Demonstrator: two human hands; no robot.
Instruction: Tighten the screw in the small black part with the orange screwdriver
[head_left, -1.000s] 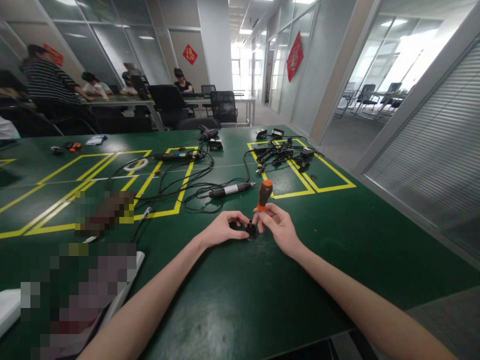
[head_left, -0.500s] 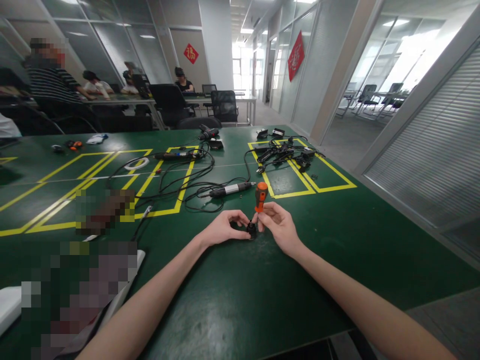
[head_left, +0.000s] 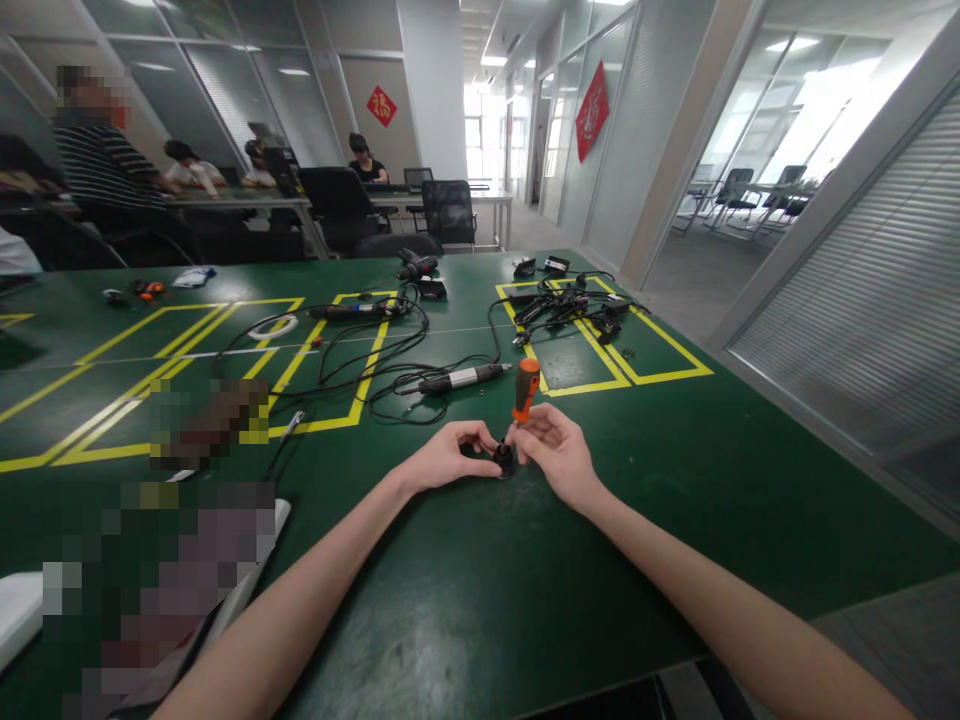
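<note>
One small black round part [head_left: 503,460], pinched by left hand [head_left: 446,456], needs steadying; right hand [head_left: 561,455] grips orange-and-black plastic-handled screwdriver [head_left: 526,388], one o'clock, best kept aligned.

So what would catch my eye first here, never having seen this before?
Probably the orange-and-black screwdriver, handle up in the right hand, close to the small black part at the left hand's fingertips. Next, the bright yellow taped outlines on the green table, with tangled black cables beyond the hands.
</note>
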